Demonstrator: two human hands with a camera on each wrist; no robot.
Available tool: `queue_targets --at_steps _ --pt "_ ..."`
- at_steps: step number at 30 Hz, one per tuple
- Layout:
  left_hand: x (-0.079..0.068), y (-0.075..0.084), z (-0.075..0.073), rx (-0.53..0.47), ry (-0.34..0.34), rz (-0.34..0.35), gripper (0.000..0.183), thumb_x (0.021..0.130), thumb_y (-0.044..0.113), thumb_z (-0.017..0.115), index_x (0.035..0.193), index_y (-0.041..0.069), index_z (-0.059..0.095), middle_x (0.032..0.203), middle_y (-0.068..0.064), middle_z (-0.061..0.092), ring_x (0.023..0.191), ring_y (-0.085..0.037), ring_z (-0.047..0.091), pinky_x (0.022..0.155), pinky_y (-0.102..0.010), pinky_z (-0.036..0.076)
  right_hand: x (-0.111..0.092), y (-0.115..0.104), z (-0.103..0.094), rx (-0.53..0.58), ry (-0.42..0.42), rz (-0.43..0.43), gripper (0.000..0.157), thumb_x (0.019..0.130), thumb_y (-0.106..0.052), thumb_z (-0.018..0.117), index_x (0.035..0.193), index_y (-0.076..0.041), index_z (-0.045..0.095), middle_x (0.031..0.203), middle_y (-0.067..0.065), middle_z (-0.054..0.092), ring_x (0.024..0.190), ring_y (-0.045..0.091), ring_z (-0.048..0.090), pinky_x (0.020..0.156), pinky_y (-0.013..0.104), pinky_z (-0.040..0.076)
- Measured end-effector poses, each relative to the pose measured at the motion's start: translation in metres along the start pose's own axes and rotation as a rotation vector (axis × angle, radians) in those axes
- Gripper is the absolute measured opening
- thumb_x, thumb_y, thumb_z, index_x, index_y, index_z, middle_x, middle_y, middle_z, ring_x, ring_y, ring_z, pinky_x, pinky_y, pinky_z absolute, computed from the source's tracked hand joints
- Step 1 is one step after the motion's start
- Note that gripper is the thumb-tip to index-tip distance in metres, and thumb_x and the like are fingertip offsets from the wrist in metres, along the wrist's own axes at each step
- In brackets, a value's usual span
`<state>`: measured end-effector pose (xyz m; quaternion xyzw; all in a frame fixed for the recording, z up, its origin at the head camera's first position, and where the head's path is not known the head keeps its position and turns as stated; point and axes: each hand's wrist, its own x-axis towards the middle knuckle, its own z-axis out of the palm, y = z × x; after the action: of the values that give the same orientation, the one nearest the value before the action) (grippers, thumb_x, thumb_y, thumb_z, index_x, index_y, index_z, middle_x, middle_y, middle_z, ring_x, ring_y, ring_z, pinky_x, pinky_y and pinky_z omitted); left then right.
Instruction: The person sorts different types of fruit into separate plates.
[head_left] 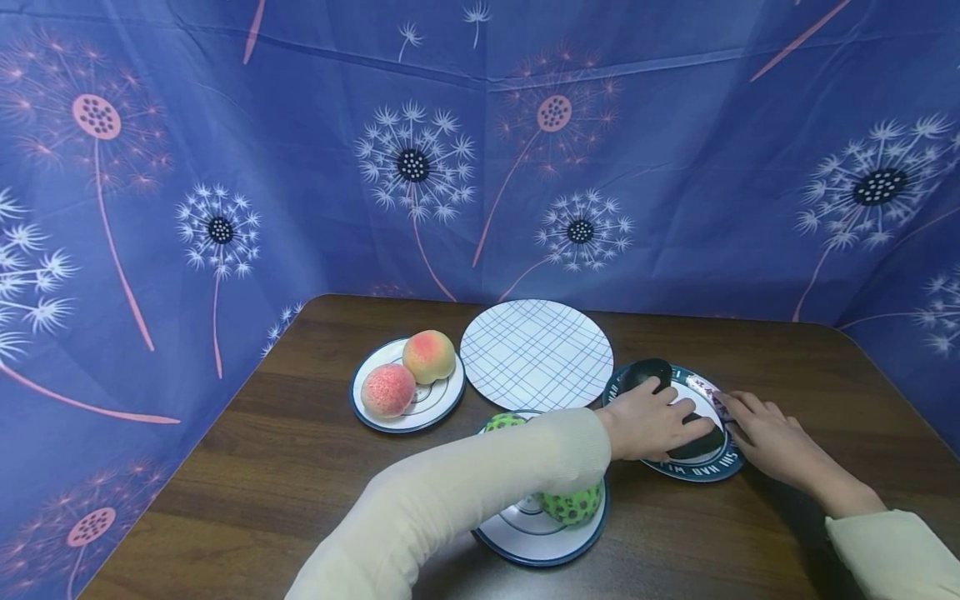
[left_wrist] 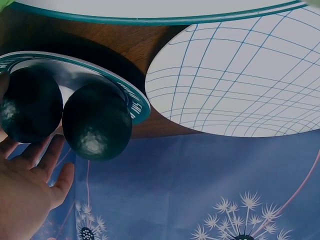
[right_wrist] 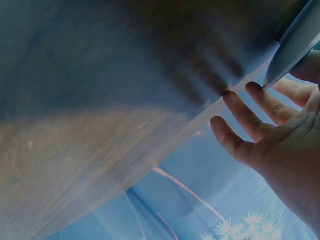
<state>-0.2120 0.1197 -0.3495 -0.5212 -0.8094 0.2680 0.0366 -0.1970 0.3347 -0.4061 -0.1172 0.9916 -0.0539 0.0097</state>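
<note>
A white plate with a dark teal lettered rim (head_left: 697,475) stands at the right of the table. Two dark green avocados lie on it: a near avocado (head_left: 697,448) and a far avocado (head_left: 643,372). My left hand (head_left: 647,418) reaches across and grips the near avocado from above. In the left wrist view its fingers pass behind that avocado (left_wrist: 33,107), while the other avocado (left_wrist: 97,122) sits beside it. With thumb over the rim and fingers outside, my right hand (head_left: 772,437) pinches the plate's right edge, also seen in the right wrist view.
A plate (head_left: 397,427) with a pink peach (head_left: 387,390) and a yellow-red peach (head_left: 429,357) stands at the left. A white blue-grid round mat (head_left: 536,354) lies at the back. In front, a plate (head_left: 536,550) bears green spotted fruits (head_left: 572,506), partly hidden by my left sleeve.
</note>
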Motion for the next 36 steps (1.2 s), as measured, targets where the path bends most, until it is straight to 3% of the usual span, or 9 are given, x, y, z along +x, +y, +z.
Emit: queue_targets --at_steps 23,28,36 --pt "-0.005 -0.006 -0.003 -0.001 0.002 -0.017 0.079 0.082 0.064 0.043 0.145 0.032 0.008 0.149 0.007 0.026 0.135 -0.012 0.029 0.112 -0.032 0.024 -0.001 0.002 0.001 0.012 0.003 -0.010 0.052 0.085 -0.013 0.056 0.131 0.005 0.038 0.124 0.032 0.039 0.107 0.052 0.039 0.080 0.071 0.033" --pt "-0.007 -0.008 -0.005 0.013 0.023 -0.041 0.074 0.084 0.066 0.036 0.144 0.031 0.010 0.148 0.008 0.028 0.133 -0.012 0.031 0.111 -0.031 0.026 -0.001 0.002 0.002 0.016 0.002 -0.004 0.054 0.084 -0.014 0.059 0.131 0.004 0.038 0.124 0.032 0.039 0.107 0.052 0.039 0.081 0.070 0.033" --pt "-0.016 -0.014 -0.006 0.029 0.121 -0.098 0.061 0.092 0.060 0.022 0.143 0.028 0.019 0.142 0.006 0.038 0.125 -0.012 0.040 0.103 -0.029 0.034 -0.001 0.003 0.001 0.016 -0.003 -0.005 0.053 0.085 -0.015 0.058 0.131 0.004 0.038 0.124 0.032 0.039 0.106 0.051 0.040 0.080 0.070 0.033"
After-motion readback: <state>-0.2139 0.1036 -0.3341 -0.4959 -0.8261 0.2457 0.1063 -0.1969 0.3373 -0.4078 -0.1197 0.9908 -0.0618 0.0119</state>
